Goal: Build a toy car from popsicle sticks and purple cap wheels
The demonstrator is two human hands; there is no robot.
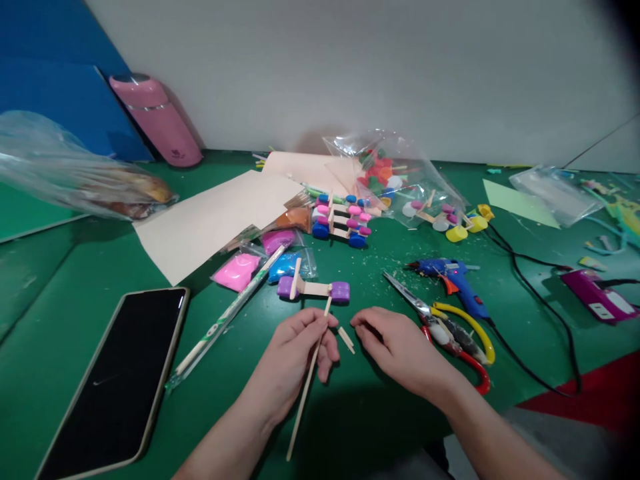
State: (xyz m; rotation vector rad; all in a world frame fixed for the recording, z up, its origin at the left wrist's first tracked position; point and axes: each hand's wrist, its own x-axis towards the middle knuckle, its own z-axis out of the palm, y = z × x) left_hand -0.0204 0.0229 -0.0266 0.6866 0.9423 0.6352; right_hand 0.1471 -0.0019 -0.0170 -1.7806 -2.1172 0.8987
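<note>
My left hand (300, 343) is closed around a thin wooden stick (303, 408), which slants from my fingers down toward me. Just beyond its upper end lies a small craft piece (314, 289), a flat wooden strip with purple blocks at both ends and a short stick standing up on it. My right hand (400, 350) rests low over the table, fingers bent and tips together, with nothing visible in them. Between the two hands are short cut bits of stick (346, 340).
Right of my hands lie red-handled scissors (433, 317), yellow-handled pliers (467, 333) and a blue glue gun (455, 277) with its cord. To the left are a phone (117, 380), a wrapped stick pack (227, 317) and bagged clay (237, 271). Finished-looking colourful pieces (343, 220) stand behind.
</note>
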